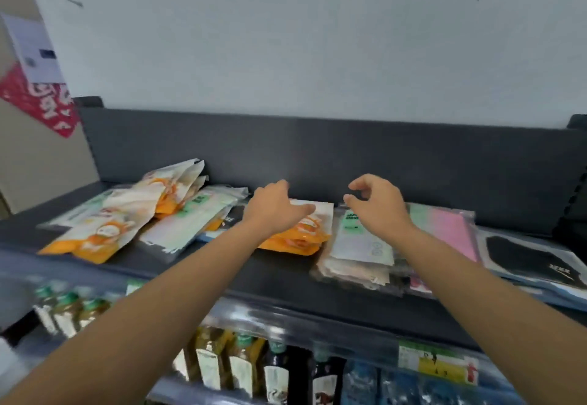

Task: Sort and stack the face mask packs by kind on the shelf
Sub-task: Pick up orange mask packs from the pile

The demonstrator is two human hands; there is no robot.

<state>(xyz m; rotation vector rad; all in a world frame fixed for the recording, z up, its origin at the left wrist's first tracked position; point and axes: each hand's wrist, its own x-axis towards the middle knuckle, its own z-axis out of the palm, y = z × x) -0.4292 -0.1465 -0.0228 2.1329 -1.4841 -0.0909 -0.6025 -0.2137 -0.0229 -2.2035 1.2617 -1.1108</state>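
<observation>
Head view shows a stack of orange and white mask packs [298, 236] lying flat in the middle of the dark grey shelf [270, 274]. The left hand [276, 207] is over the far end of this stack. Its fingers are loosely bent and hold nothing, and the thumb points to the right across the white top of the upper pack. Whether the thumb touches the pack, I cannot tell.

Just beside this stack, on its right, lies a stack of clear packs with green labels [359, 246]. The right hand [378, 204] hovers above the far end of it. Thumb and forefinger are curved toward each other with a gap between them, and the hand is empty.

Further right lie a pink pack [451, 230] and then a black mask pack [527, 258]. At the left end of the shelf, an untidy pile of orange and white packs [104, 230] lies mixed with green-label packs [190, 217], some overlapping each other. Below the shelf stand bottles [241, 363] in a row, and a yellow price label [441, 366] is on the shelf edge.
</observation>
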